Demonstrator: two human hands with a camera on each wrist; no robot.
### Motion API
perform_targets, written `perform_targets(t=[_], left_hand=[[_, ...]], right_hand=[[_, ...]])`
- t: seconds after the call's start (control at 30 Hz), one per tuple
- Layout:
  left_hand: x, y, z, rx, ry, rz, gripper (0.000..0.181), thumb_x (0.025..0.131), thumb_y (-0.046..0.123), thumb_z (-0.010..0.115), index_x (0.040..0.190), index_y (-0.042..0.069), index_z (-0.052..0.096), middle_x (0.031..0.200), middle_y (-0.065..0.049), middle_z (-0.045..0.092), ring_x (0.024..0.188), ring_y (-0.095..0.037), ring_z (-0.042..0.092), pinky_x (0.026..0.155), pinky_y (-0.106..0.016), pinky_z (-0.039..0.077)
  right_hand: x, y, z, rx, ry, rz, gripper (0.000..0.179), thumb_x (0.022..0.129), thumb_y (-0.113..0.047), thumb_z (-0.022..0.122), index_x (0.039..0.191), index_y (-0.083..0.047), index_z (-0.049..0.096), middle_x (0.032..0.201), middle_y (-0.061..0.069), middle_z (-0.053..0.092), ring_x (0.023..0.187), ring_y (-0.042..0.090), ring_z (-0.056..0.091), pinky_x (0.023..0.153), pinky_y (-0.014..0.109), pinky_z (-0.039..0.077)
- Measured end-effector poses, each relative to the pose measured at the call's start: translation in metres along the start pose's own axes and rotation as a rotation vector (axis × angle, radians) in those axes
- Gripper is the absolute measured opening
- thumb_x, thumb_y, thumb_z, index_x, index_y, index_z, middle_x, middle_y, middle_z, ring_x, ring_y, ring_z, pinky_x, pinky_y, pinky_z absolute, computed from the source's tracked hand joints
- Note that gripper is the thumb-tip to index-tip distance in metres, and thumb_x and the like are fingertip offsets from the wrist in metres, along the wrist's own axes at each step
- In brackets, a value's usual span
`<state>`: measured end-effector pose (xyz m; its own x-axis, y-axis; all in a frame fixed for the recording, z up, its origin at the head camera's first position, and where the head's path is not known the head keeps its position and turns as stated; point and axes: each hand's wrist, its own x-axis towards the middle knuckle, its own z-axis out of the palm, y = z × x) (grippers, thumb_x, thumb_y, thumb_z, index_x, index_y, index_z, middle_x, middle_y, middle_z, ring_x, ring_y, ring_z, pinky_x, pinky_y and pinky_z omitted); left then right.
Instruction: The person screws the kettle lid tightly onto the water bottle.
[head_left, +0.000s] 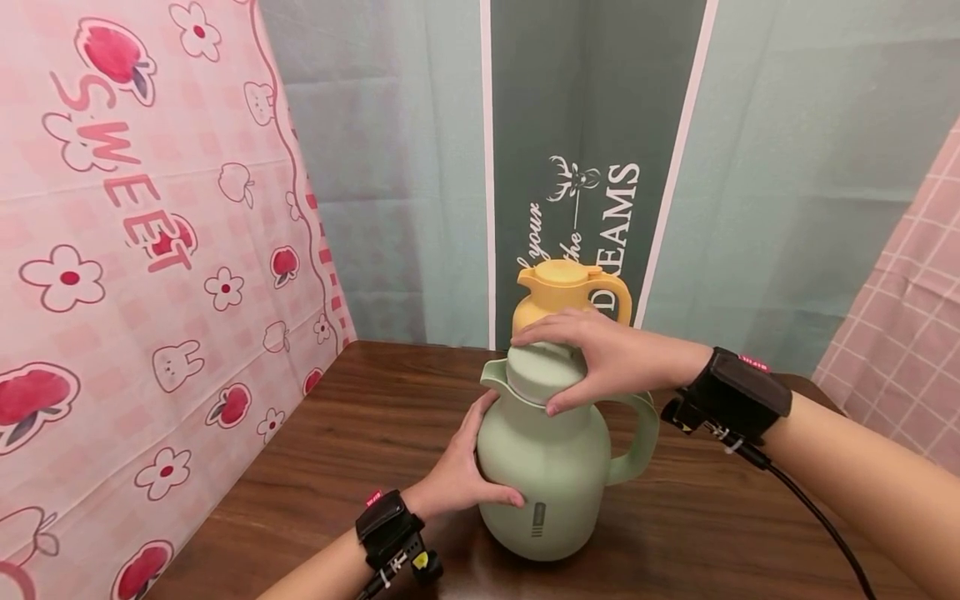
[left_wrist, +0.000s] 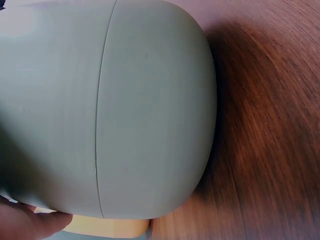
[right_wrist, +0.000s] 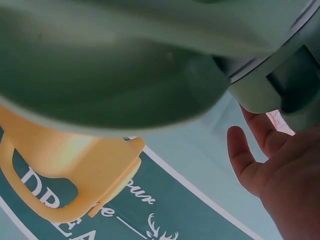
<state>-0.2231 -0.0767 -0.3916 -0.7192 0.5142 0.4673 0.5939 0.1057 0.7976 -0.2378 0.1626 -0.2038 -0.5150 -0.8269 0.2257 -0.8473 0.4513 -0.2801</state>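
A pale green vacuum jug (head_left: 543,475) stands upright on the table, its spout to the left and its handle (head_left: 643,437) to the right. Round the left side of its body curls my left hand (head_left: 461,471), thumb across the front. My right hand (head_left: 611,354) grips the round green lid (head_left: 534,375) from above, thumb in front and fingers behind. The lid sits in the jug's neck; whether it is loose I cannot tell. In the left wrist view the jug's body (left_wrist: 155,110) fills much of the picture. The right wrist view shows the lid (right_wrist: 255,92) beside my fingertips.
Close behind the green jug stands a yellow jug (head_left: 558,287), partly covered by my right hand. The wooden table (head_left: 390,392) meets a printed pink cloth (head_left: 150,275) on the left and a green-grey curtain (head_left: 390,167) at the back. A cable (head_left: 817,517) trails from my right wrist.
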Motion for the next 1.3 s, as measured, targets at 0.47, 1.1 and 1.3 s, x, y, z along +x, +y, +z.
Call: perform_targets(t=[0.47, 1.1, 1.3], left_hand=[[0.001, -0.001, 0.0, -0.012, 0.006, 0.002, 0.121, 0.061, 0.019, 0.091, 0.15, 0.031, 0.011, 0.147, 0.006, 0.026, 0.127, -0.019, 0.039, 0.1, -0.038, 0.037], [0.001, -0.003, -0.002, -0.018, 0.002, 0.013, 0.119, 0.062, 0.031, 0.089, 0.151, 0.03, 0.01, 0.146, 0.005, 0.027, 0.127, -0.019, 0.039, 0.1, -0.038, 0.037], [0.0, -0.004, -0.002, -0.024, -0.007, 0.014, 0.117, 0.064, 0.041, 0.086, 0.151, 0.031, 0.009, 0.147, 0.005, 0.026, 0.127, -0.019, 0.039, 0.098, -0.039, 0.039]], right_hand=[[-0.006, 0.009, 0.006, 0.13, -0.081, 0.018, 0.067, 0.082, -0.049, 0.07, 0.141, -0.03, 0.045, 0.145, -0.005, 0.035, 0.128, 0.014, 0.034, 0.093, 0.04, 0.041], [-0.009, 0.018, 0.008, 0.253, -0.094, 0.032, 0.064, 0.089, -0.035, 0.068, 0.146, -0.029, 0.038, 0.151, -0.003, 0.03, 0.135, 0.014, 0.03, 0.098, 0.041, 0.039], [-0.011, 0.02, 0.012, 0.223, -0.073, 0.016, 0.062, 0.09, -0.033, 0.066, 0.145, -0.031, 0.039, 0.154, -0.002, 0.025, 0.139, 0.016, 0.023, 0.101, 0.045, 0.035]])
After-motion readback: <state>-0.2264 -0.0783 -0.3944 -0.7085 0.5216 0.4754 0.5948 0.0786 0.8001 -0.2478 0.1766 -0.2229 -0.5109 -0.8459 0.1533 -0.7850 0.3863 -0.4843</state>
